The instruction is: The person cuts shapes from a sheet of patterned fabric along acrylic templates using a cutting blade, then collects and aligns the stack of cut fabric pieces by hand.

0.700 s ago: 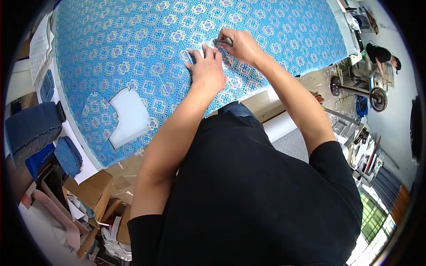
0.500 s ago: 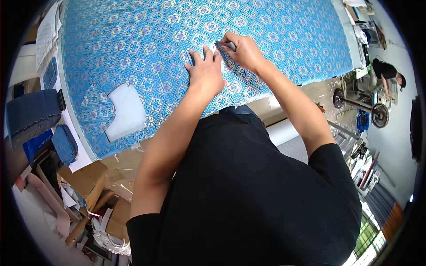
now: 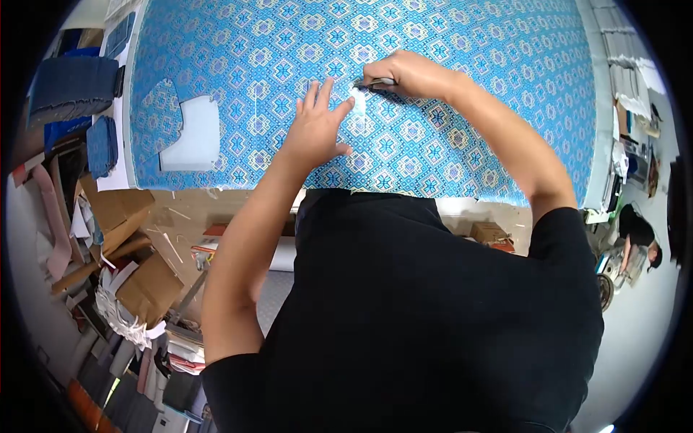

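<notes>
Blue patterned fabric (image 3: 289,54) covers the table under both hands. My left hand (image 3: 315,130) lies on it with its fingers spread, holding nothing. Just to its right, my right hand (image 3: 411,74) is closed around what looks like a pair of small scissors (image 3: 381,82), grey with a dark tip pointing left. The fingers partly hide the tool. A narrow white patch (image 3: 358,105) shows between my left fingertips and the tool. Farther left, a larger white shape with notched edges (image 3: 193,133) lies beside a section of fabric with a cut outline (image 3: 160,115).
Folded dark denim (image 3: 76,88) and a smaller blue stack (image 3: 102,146) sit off the table's left side. Cardboard boxes (image 3: 148,289) and scraps clutter the floor at lower left. Another person (image 3: 637,234) is at the far right.
My view has turned, so the table edge now runs level. My left hand has shifted away from the tool, its fingers more spread. My right hand still grips the tool.
</notes>
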`<state>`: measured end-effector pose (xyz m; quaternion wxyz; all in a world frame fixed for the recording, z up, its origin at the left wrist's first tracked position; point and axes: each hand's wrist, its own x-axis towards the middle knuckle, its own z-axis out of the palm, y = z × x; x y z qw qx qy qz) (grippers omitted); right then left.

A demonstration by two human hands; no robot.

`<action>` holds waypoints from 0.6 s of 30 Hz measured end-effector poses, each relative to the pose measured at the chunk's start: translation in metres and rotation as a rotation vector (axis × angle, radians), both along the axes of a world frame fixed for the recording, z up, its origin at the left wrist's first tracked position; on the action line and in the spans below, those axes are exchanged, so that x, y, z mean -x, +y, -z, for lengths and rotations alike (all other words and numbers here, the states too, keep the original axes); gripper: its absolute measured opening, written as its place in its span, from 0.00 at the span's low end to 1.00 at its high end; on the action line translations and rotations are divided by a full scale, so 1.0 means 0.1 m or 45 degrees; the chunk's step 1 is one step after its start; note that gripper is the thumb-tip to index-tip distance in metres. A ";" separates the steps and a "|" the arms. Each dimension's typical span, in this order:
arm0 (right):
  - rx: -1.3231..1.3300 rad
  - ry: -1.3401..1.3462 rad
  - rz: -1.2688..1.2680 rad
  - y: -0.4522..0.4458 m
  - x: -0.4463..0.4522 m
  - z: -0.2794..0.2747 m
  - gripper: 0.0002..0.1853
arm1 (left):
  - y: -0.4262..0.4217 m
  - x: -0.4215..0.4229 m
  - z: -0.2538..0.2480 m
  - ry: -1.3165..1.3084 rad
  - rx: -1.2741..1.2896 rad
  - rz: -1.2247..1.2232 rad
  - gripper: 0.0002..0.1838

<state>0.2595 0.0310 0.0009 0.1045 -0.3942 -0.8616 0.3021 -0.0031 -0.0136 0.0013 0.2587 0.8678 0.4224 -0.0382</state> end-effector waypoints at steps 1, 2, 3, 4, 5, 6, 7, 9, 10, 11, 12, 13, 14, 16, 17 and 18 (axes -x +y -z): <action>0.003 0.010 -0.029 0.12 0.00 -0.02 0.09 | 0.00 -0.02 -0.04 0.069 -0.004 0.003 0.52; -0.009 -0.012 -0.167 0.24 0.01 -0.03 0.07 | 0.00 -0.04 -0.07 0.141 -0.005 0.009 0.51; -0.012 -0.029 -0.295 0.31 0.02 -0.03 0.06 | -0.02 -0.05 -0.10 0.157 0.010 -0.006 0.51; -0.037 -0.003 -0.354 0.36 0.04 -0.06 0.05 | -0.04 -0.07 -0.12 0.147 -0.007 -0.049 0.51; -0.026 0.010 -0.363 0.41 0.07 -0.10 0.05 | -0.05 -0.08 -0.12 0.136 -0.028 -0.094 0.51; -0.021 -0.068 -0.415 0.46 0.11 -0.14 0.05 | -0.05 -0.07 -0.08 0.126 -0.007 -0.118 0.51; -0.017 -0.148 -0.467 0.49 0.16 -0.13 0.05 | -0.05 -0.06 -0.07 0.137 0.004 -0.124 0.51; -0.005 -0.093 -0.491 0.52 0.21 -0.09 0.05 | -0.04 -0.06 -0.06 0.113 0.009 -0.120 0.50; -0.055 -0.059 -0.527 0.54 0.22 -0.08 0.05 | -0.04 -0.06 -0.05 0.120 0.014 -0.125 0.50; -0.109 -0.023 -0.561 0.56 0.23 -0.08 0.06 | -0.04 -0.06 -0.04 0.151 -0.010 -0.104 0.50; -0.109 -0.014 -0.562 0.59 0.23 -0.08 0.06 | -0.03 -0.05 -0.02 0.181 -0.033 -0.081 0.50; -0.065 -0.001 -0.583 0.60 0.21 -0.08 0.06 | -0.03 -0.06 -0.04 0.187 -0.026 -0.078 0.50; -0.022 0.011 -0.602 0.60 0.19 -0.07 0.07 | -0.02 -0.07 -0.06 0.199 -0.019 -0.080 0.51; -0.012 0.054 -0.603 0.61 0.15 -0.02 0.07 | -0.02 -0.08 -0.08 0.215 -0.008 -0.078 0.51; -0.008 0.093 -0.609 0.62 0.13 -0.01 0.07 | -0.02 -0.09 -0.08 0.230 -0.010 -0.074 0.51; -0.013 0.096 -0.609 0.63 0.12 0.06 0.07 | -0.01 -0.09 -0.09 0.244 -0.016 -0.073 0.51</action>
